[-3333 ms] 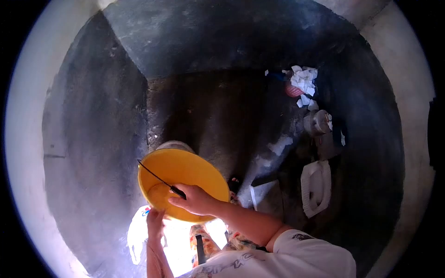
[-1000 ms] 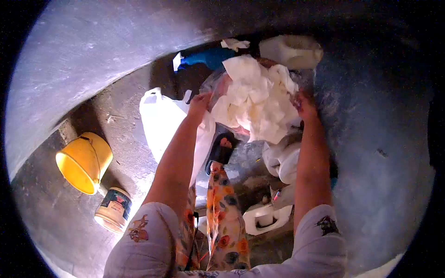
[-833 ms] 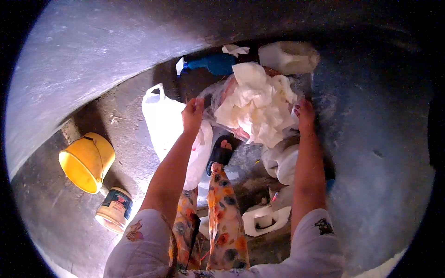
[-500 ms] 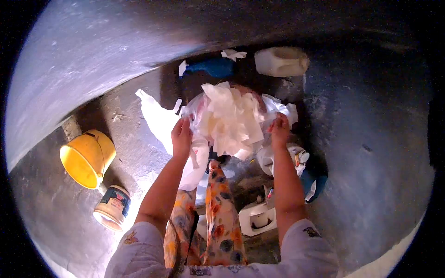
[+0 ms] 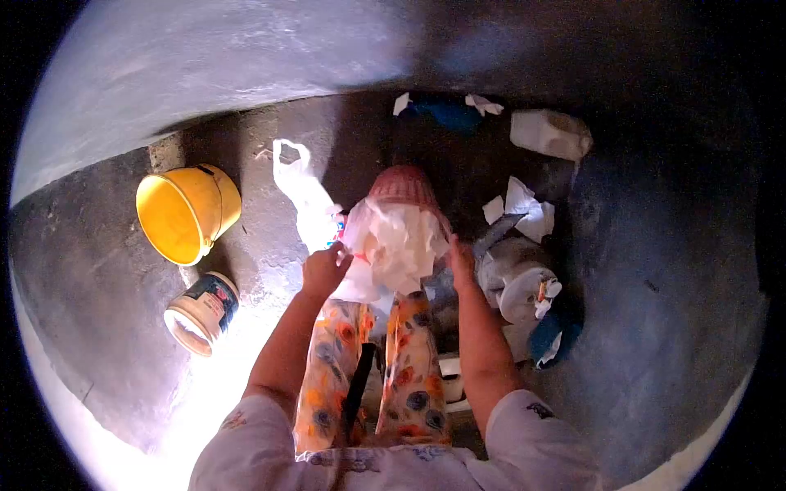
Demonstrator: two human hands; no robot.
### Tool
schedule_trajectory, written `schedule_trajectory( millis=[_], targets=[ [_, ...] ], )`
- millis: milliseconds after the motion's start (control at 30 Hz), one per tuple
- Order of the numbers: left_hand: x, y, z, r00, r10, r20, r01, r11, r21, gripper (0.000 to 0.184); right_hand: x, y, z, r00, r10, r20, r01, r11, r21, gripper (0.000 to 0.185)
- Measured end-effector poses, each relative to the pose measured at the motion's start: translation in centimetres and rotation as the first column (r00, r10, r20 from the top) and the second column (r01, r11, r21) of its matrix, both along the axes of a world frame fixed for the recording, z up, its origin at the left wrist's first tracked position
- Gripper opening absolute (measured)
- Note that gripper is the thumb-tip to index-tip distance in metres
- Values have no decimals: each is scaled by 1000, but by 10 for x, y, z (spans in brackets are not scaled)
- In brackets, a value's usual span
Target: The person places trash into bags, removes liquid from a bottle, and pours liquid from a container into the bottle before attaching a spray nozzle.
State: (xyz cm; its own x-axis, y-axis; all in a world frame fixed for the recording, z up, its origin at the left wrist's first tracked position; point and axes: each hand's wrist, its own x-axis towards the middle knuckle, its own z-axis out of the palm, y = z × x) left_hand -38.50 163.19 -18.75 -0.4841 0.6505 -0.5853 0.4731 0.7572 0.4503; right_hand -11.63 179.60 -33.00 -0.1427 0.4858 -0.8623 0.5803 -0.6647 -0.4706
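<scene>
A pink ribbed basket lies tipped in front of me, its mouth toward my legs. Crumpled white paper fills the mouth, and a thin, see-through plastic bag shows around it. On the left of the mouth, my left hand is closed with its fingers pinching the bag's edge. My right hand is closed at the opposite side, gripping the bag's edge near the rim; its fingertips are partly hidden. A white plastic carrier bag lies on the floor just beyond my left hand.
To the left are a yellow bucket and a labelled tub, both on their sides. A whitish jug and a blue container lie at the back. Paper scraps and a white round container sit right of my right hand.
The basket has tipped, so its pink ribbed side now shows behind the paper. Both hands have come lower and closer together, and the view has shifted.
</scene>
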Motion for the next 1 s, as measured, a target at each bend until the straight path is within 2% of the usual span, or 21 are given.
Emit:
schedule_trajectory(
  millis=[67, 100, 167, 267, 333, 367, 433, 467, 500, 567, 633, 667, 700, 733, 767, 800, 867, 900, 1000],
  targets=[
    [-6, -3, 0, 999, -45, 19, 45, 999, -16, 27, 19, -26, -38, 977, 169, 130, -187, 972, 146, 25],
    [-3, -7, 0, 997, -56, 44, 60, 995, -76, 27, 28, -40, -57, 948, 237, 212, -280, 938, 205, 26],
    [-13, -4, -3, 991, -113, 79, 125, 977, -172, 28, 35, -52, -74, 943, 140, 303, -215, 949, 232, 28],
    [-14, -16, -2, 993, -90, 77, 100, 986, -135, 23, -1, -50, -1, 829, 168, 533, -440, 784, 438, 30],
    [-19, -18, 0, 992, -106, 74, 113, 988, -103, 23, 1, -49, -6, 807, 324, 494, -543, 735, 406, 29],
    [-25, -16, 6, 981, -104, 165, 127, 983, -136, 23, 8, -51, -17, 785, 402, 471, -594, 705, 388, 29],
    [-31, -16, 6, 962, -52, 266, 98, 981, -165, 27, 19, -55, -42, 735, 455, 503, -650, 683, 332, 26],
    [-33, -19, 5, 971, -73, 227, 116, 977, -181, 27, 30, -64, -49, 702, 489, 518, -681, 673, 289, 24],
    [-34, -21, 5, 977, -95, 191, 134, 971, -199, 27, 32, -75, -46, 699, 438, 565, -664, 692, 284, 22],
    [-33, -27, -12, 972, 30, 234, 3, 990, -139, 27, 14, -67, -47, 687, 322, 651, -632, 707, 318, 17],
    [-31, -32, -11, 965, 91, 247, -64, 991, -114, 27, 5, -52, -45, 705, 339, 623, -679, 575, 457, 16],
    [-26, -32, -10, 977, 112, 183, -102, 993, -67, 23, 11, -52, -35, 705, 352, 615, -696, 510, 505, 15],
    [-26, -25, -4, 963, 149, 226, -138, 988, -63, 22, -2, -50, -14, 925, 199, 322, -353, 763, 542, 14],
    [-23, -24, -11, 948, 190, 256, -182, 982, -54, 26, -33, -47, 15, 998, -54, 19, 40, 896, 443, 13],
    [-20, -23, -15, 931, 227, 286, -223, 974, -50, 29, -50, -42, 32, 905, -356, -232, 404, 889, 216, 11],
    [-19, -17, -10, 897, 277, 343, -277, 960, -52, 28, -52, -36, 29, 908, -400, -124, 416, 894, 167, 9],
    [-24, -5, 6, 819, 363, 444, -375, 925, -66, 27, -50, -25, 32, 920, -379, -103, 392, 895, 212, 10],
    [-26, -2, 14, 802, 345, 487, -359, 931, -68, 27, -50, -22, 37, 924, -371, -90, 382, 895, 231, 11],
    [-42, 4, 53, 769, 276, 577, -296, 953, -62, 27, -50, -11, 77, 994, 14, -109, 35, 898, 438, 15]
  ],
)
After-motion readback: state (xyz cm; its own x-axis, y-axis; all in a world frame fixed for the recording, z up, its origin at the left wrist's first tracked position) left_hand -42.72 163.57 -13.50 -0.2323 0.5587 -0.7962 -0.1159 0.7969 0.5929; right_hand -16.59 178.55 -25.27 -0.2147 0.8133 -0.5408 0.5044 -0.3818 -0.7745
